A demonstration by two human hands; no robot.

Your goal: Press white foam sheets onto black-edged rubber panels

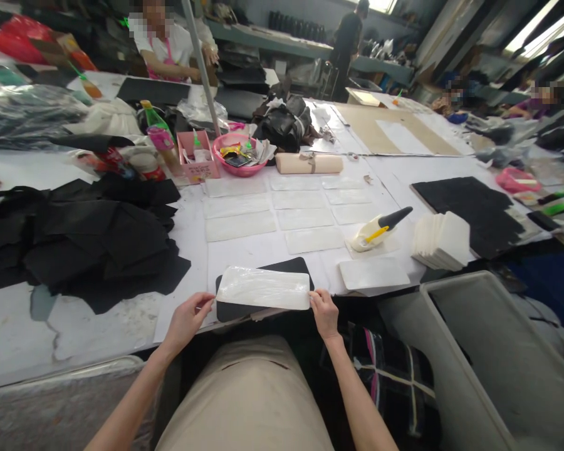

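Observation:
Between my two hands a glossy white rectangular sheet (263, 288) is held by its short ends. My left hand (191, 318) pinches its left end, and my right hand (325, 313) pinches the right end. Under the sheet lies a black panel (291, 265) with rounded corners, at the table's front edge. The sheet sits slightly askew over it; whether they touch, I cannot tell. Just right of them is another white sheet (373, 274). Behind it stands a white glue container (367, 235) with a dark-handled brush and a yellow tool.
Black fabric pieces (94, 238) are heaped at left. White sheets (305, 218) lie in rows ahead, before a pink basket (242, 164). A stack of white pads (442, 241) and a black panel pile (470, 213) are at right. A grey bin (493, 351) stands beside me. Co-workers are behind.

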